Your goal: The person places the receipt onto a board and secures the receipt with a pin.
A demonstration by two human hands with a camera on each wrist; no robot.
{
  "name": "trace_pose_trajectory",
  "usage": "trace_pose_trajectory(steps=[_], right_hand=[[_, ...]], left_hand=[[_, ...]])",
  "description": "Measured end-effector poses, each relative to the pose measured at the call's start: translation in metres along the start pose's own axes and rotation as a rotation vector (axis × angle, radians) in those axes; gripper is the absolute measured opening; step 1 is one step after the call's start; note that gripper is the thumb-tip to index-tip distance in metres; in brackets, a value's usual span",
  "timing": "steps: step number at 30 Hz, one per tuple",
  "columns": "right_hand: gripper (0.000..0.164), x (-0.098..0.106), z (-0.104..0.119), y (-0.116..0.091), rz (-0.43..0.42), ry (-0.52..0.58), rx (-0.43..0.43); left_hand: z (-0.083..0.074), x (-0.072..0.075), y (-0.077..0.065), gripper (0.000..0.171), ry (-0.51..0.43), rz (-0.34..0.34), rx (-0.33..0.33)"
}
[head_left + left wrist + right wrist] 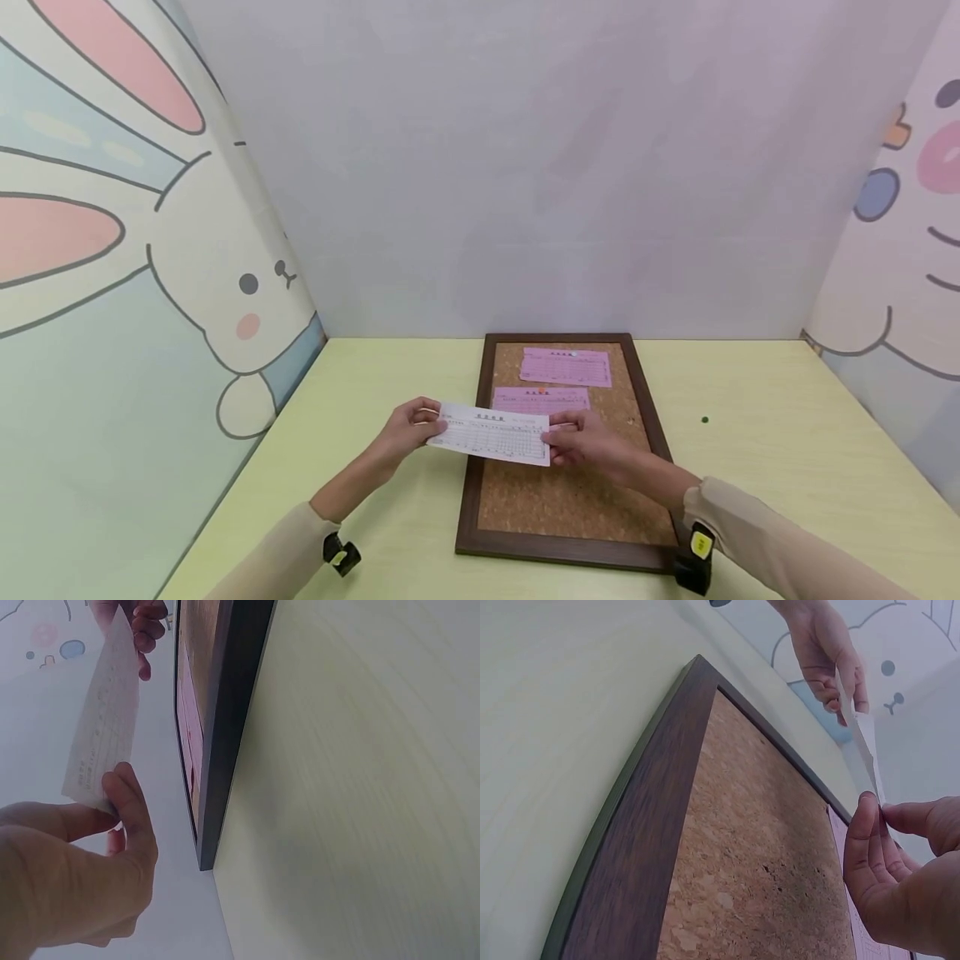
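Note:
A white printed form (491,433) is held up above the cork board (570,508). My left hand (408,433) pinches its left end between thumb and fingers, and my right hand (588,446) pinches the right end. In the left wrist view the paper slip (105,727) stretches from one hand to the other, clear of the board. Two pink forms lie on the cork: the upper pink form (566,368) has a pale pin near its top, while the lower pink form (517,398) bears an orange pin (542,389) and is partly covered by the white form.
The board's dark wooden frame (555,546) lies on a pale yellow table (757,500). To its right sits a small green pin (704,419). Cartoon-printed panels stand at left and right, with a plain grey-white wall (555,167) behind.

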State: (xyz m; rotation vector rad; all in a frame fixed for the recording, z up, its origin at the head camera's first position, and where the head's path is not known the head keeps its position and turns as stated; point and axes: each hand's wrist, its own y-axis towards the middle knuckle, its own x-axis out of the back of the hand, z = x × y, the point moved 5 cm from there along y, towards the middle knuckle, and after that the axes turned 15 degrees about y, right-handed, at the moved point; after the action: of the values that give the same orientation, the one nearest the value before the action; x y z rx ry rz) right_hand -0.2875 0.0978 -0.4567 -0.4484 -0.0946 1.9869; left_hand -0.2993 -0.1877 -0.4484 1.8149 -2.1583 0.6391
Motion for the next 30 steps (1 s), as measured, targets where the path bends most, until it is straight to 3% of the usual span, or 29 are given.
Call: trace_pose_trajectory(steps=[10,18,30], right_hand=[[0.045,0.017,0.0,-0.006,-0.113,-0.056,-0.009],[0.045,0.025,0.003,-0.013,-0.066,-0.051,0.002],[0.045,0.042,0.0,-0.02,-0.066,-0.046,0.001]], left_hand=[[-0.006,-0.014,0.0,0.028,-0.023,0.104,-0.021],[-0.007,-0.023,0.003,0.029,0.003,0.144,-0.031],[-0.007,-0.037,0.005,0.03,-0.024,0.207,-0.031]])
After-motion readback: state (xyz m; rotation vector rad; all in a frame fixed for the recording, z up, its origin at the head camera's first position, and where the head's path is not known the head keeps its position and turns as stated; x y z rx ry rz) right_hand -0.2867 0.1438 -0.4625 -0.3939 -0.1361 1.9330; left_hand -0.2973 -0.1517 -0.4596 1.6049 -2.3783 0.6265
